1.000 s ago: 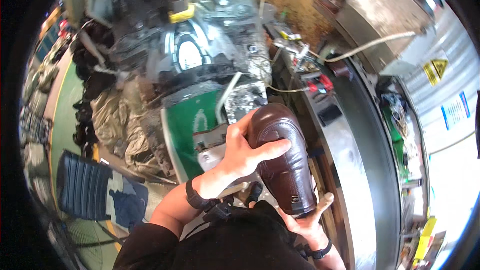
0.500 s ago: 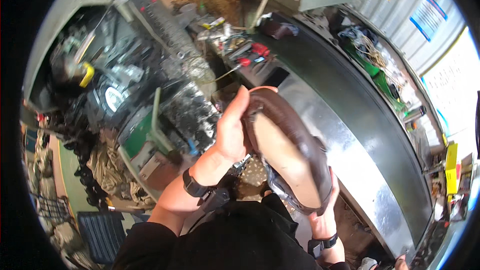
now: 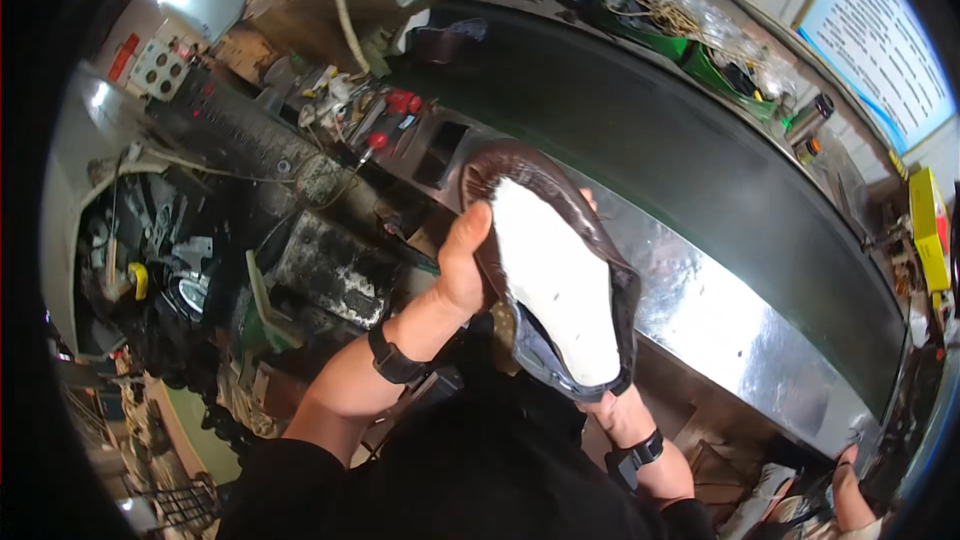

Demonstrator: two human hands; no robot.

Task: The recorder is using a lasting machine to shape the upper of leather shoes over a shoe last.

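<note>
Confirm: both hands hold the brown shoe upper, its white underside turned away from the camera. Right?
No: the white underside faces the camera, as the head view shows. The left hand and right hand do hold the brown shoe upper.

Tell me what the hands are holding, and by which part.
A brown shoe, underside showing: the left hand grips its side near the toe; the right hand is at the heel end, partly hidden.

Shoe [image 3: 558, 280] held before counter [image 3: 700, 285], belt [image 3: 640, 130] laid behind counter, bins [image 3: 716, 77] set behind belt, machine [image 3: 235, 135] stationed at left.
</note>
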